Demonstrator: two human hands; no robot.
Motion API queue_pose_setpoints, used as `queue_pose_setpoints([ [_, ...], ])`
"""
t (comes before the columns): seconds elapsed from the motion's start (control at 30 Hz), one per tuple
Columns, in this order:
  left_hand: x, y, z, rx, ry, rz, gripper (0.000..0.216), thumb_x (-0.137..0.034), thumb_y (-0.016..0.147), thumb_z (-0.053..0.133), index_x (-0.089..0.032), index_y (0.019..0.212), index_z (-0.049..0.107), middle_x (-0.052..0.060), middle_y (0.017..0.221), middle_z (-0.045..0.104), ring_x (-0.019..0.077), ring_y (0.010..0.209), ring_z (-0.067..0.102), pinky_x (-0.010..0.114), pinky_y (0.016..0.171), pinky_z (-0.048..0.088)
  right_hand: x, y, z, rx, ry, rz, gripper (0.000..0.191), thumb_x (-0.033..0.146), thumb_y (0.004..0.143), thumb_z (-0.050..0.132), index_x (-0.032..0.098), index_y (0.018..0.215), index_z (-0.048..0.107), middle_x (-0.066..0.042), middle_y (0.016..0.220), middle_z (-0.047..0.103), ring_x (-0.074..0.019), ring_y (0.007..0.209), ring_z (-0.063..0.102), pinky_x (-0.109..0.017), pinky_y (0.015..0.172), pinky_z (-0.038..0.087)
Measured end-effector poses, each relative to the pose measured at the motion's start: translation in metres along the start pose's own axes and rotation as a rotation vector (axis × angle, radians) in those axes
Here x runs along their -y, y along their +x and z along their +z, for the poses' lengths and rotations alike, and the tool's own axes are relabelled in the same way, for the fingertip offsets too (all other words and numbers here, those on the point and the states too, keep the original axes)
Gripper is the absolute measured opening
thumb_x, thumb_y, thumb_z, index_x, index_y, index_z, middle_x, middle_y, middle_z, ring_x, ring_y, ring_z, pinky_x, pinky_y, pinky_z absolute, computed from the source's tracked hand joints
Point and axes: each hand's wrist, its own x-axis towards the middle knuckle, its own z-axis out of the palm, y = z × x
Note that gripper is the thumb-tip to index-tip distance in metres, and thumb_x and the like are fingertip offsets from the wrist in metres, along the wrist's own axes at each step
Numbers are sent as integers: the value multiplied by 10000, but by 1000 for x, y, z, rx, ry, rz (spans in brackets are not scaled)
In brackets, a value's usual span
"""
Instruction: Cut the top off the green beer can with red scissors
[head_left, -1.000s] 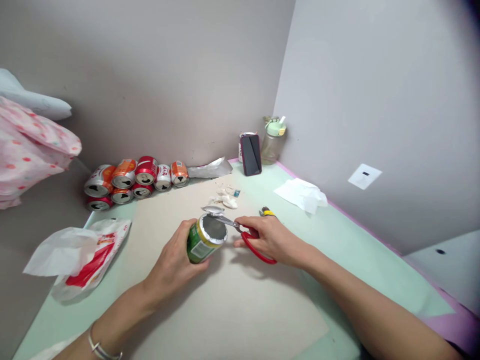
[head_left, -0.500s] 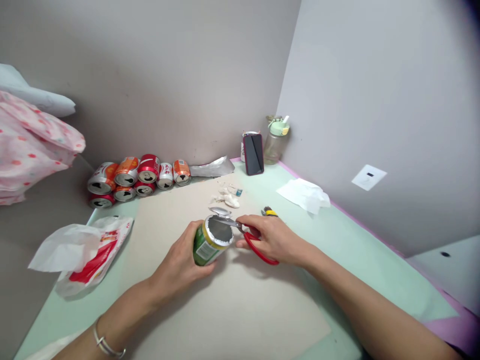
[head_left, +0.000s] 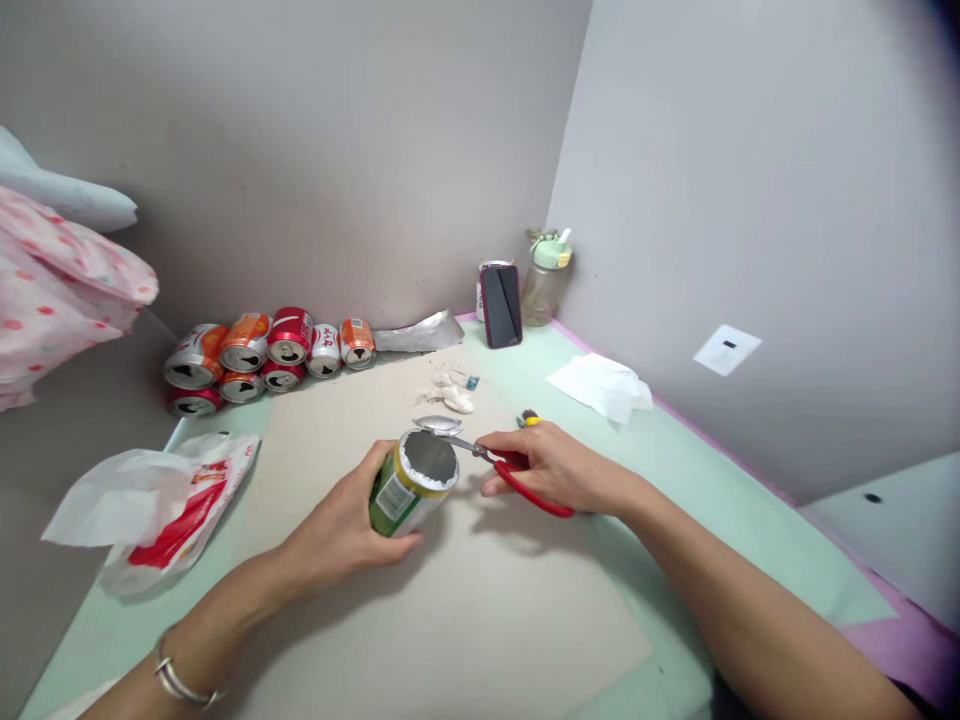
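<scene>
My left hand (head_left: 356, 510) is wrapped round a green drink can (head_left: 397, 497), tilted so its cut-open top faces up and towards my right. The can's rim is jagged and its inside is bare metal. In my right hand (head_left: 559, 470) is a pair of red-handled scissors (head_left: 529, 490). Their blades reach to the far edge of the can's opening, beside a cut metal lid (head_left: 437, 425). Whether the lid still hangs on the rim I cannot tell. Past the can lie crumpled white scraps (head_left: 454, 400).
Several drink cans (head_left: 289, 335) are stacked along the back wall beside a cut metal sheet (head_left: 420, 335). A phone (head_left: 502, 306) leans near a water bottle (head_left: 547, 280). A tissue pack (head_left: 180, 530) lies left, a white tissue (head_left: 604, 385) right, and a yellow-handled tool (head_left: 529, 419) beyond my right hand.
The can has shifted a little to the left with my left hand. The scissors have drawn back slightly from over the opening to its far edge.
</scene>
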Motion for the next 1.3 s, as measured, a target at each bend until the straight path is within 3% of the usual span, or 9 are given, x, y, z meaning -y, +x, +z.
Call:
queue_pose_setpoints([
  [0.1, 1, 1, 1, 9, -20, -11, 618, -271, 734, 727, -242, 1275, 429, 60, 1169, 644, 271, 1032, 619, 361, 858, 504, -2, 1, 0, 35, 40, 23, 238, 457, 939, 598, 223, 959, 639, 35, 716, 597, -131, 618, 471, -220, 579, 356],
  [0.23, 5, 4, 6, -6, -21, 1, 588, -257, 730, 711, -223, 1247, 435, 79, 1163, 638, 273, 1037, 618, 382, 889, 490, -6, 4, 9, -57, -88, 6, 177, 415, 952, 600, 239, 960, 617, 39, 731, 617, -133, 632, 485, -227, 613, 354],
  [0.43, 6, 4, 7, -12, -23, 8, 572, -258, 727, 711, -228, 1230, 439, 68, 1106, 662, 268, 965, 646, 362, 830, 504, -6, 6, 15, -107, -208, 2, 313, 561, 913, 623, 254, 970, 604, 39, 739, 584, -141, 638, 497, -230, 602, 343],
  [0.67, 11, 6, 13, -149, 47, 81, 585, -243, 749, 694, -241, 1266, 421, 67, 1179, 623, 254, 1044, 614, 359, 891, 482, -4, 4, 18, -193, -266, 64, 327, 542, 917, 626, 274, 1104, 605, 9, 850, 655, -164, 700, 555, -247, 656, 383],
  [0.8, 15, 7, 16, -130, 50, 97, 600, -230, 737, 692, -242, 1276, 430, 67, 1165, 641, 255, 1030, 628, 358, 865, 496, -4, 5, 20, -186, -281, 65, 336, 535, 925, 617, 264, 1123, 608, -14, 897, 665, -175, 722, 573, -258, 669, 394],
  [1.0, 21, 7, 21, -201, 121, 131, 599, -232, 754, 700, -260, 1274, 403, 69, 1205, 608, 259, 1047, 624, 367, 863, 490, 1, 3, 15, -102, -188, 43, 358, 581, 909, 612, 264, 1075, 603, 6, 843, 633, -174, 744, 565, -249, 660, 393],
  [1.1, 22, 6, 25, -252, 147, 157, 592, -232, 768, 703, -259, 1270, 389, 66, 1193, 598, 255, 1055, 621, 369, 883, 480, 1, 3, 15, -136, -173, 43, 372, 583, 897, 627, 263, 1085, 601, 6, 862, 614, -168, 751, 546, -246, 669, 390],
  [1.3, 12, 4, 22, -192, 63, 83, 604, -243, 772, 713, -257, 1274, 378, 69, 1210, 602, 253, 1094, 610, 358, 909, 481, 1, 5, 17, -154, -123, 28, 278, 526, 915, 618, 250, 946, 620, 53, 679, 484, -133, 622, 406, -226, 606, 353],
])
